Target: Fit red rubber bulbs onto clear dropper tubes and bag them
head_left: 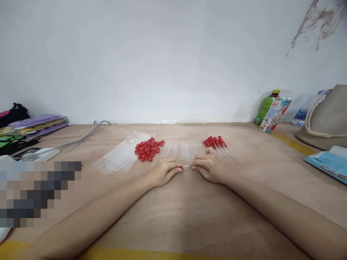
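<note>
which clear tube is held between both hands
The tube between the left hand and right hand, a red bulb at its left end; the other tubes lie on the table.

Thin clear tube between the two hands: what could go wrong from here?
The thin clear tube might bend or crack if the right hand presses too hard. The small red bulb at its end could slip from the left hand. Just beyond, the row of clear tubes might get bumped.

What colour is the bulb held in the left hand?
Red; the bulb shows in the head view, the only one.
</note>
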`<state>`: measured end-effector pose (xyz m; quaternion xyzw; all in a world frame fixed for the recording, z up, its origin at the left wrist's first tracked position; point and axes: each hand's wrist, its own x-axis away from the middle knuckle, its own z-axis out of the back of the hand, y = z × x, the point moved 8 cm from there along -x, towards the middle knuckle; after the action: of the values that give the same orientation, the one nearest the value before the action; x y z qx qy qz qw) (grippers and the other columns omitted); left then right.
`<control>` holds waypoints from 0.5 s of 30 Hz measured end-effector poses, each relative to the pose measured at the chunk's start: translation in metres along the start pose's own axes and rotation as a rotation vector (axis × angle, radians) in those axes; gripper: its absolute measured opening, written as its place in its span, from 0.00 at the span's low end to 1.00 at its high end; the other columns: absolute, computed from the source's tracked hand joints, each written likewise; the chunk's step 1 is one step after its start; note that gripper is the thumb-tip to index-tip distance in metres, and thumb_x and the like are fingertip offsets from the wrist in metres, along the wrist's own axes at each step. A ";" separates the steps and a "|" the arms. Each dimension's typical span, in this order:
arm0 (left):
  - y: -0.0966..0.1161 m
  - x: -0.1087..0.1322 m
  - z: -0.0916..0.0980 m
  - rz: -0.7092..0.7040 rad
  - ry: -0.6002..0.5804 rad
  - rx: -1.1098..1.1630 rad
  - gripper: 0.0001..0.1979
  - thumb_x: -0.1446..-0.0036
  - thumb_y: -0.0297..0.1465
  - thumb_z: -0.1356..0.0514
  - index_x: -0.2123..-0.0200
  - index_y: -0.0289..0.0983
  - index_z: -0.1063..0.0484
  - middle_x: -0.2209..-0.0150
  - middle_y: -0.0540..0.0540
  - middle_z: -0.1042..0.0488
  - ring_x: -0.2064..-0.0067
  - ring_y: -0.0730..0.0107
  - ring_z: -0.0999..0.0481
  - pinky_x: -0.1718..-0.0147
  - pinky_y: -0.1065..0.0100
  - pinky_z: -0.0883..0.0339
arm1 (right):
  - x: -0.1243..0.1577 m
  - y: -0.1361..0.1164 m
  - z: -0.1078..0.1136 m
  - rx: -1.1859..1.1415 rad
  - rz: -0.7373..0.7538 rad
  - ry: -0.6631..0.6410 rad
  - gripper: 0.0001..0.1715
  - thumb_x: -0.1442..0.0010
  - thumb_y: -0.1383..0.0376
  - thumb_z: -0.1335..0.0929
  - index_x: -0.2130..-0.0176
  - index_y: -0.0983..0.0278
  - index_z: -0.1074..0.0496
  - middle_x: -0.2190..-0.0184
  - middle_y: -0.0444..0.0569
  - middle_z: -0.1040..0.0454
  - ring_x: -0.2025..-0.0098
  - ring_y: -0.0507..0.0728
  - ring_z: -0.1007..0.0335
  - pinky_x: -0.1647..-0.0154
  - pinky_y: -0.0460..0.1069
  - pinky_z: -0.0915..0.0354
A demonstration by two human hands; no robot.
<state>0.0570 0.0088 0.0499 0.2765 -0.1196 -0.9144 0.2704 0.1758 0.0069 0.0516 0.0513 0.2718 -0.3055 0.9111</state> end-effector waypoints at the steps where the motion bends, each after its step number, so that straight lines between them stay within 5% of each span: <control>1: 0.000 0.000 -0.001 0.011 -0.008 -0.016 0.10 0.40 0.32 0.49 0.64 0.35 0.29 0.69 0.48 0.29 0.67 0.73 0.30 0.66 0.73 0.38 | 0.000 -0.001 0.000 0.021 0.007 -0.003 0.12 0.39 0.66 0.40 0.67 0.62 0.29 0.72 0.44 0.28 0.72 0.50 0.39 0.63 0.50 0.55; 15: -0.004 0.001 -0.004 0.041 0.014 -0.116 0.10 0.42 0.34 0.47 0.69 0.34 0.29 0.72 0.47 0.31 0.69 0.72 0.32 0.70 0.72 0.39 | -0.004 -0.011 -0.007 0.005 -0.106 -0.063 0.17 0.39 0.65 0.43 0.72 0.65 0.30 0.76 0.45 0.29 0.75 0.49 0.41 0.64 0.50 0.54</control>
<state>0.0572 0.0112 0.0452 0.2645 -0.0702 -0.9121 0.3054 0.1635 0.0020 0.0489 0.0294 0.2445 -0.3557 0.9016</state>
